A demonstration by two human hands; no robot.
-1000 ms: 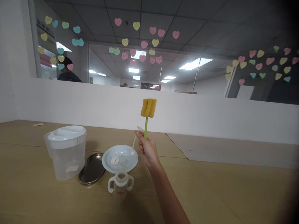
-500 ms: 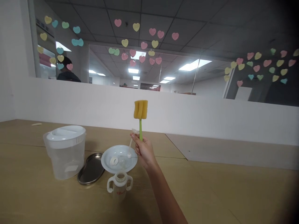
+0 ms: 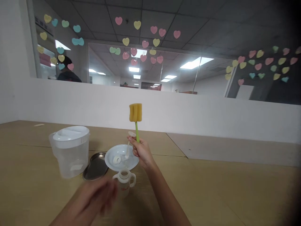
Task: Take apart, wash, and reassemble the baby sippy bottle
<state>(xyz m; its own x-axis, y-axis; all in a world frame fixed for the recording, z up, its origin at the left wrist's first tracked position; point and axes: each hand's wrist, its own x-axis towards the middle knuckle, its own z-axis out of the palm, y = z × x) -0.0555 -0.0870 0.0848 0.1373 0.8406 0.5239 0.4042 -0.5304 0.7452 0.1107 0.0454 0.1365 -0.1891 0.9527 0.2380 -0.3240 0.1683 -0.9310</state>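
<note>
My right hand [image 3: 142,152] is closed around the green handle of a yellow sponge bottle brush [image 3: 135,113], its head pointing up. A pale straw [image 3: 128,149] with a translucent cap-like top appears pinched at my right fingertips, hanging over a light blue bowl [image 3: 109,161]. In the bowl lie a white ring [image 3: 117,160] and a clear piece I cannot make out well. My left hand [image 3: 98,191], blurred by motion, has its fingers stretched beside an uncapped two-handled baby bottle [image 3: 124,185] with red print. It seems to cover part of the left handle; whether they touch, I cannot tell.
Left of the bowl is a shiny metal kidney-shaped tray [image 3: 96,166]. Behind it stands a translucent lidded pitcher [image 3: 72,157]. A white wall [image 3: 199,117] closes off the table's back, below a window with heart-shaped notes; a person [image 3: 68,72] is visible through the glass.
My left hand has come in from the lower left, up to the bottle. My right hand has shifted slightly left, carrying the brush and the straw with it.
</note>
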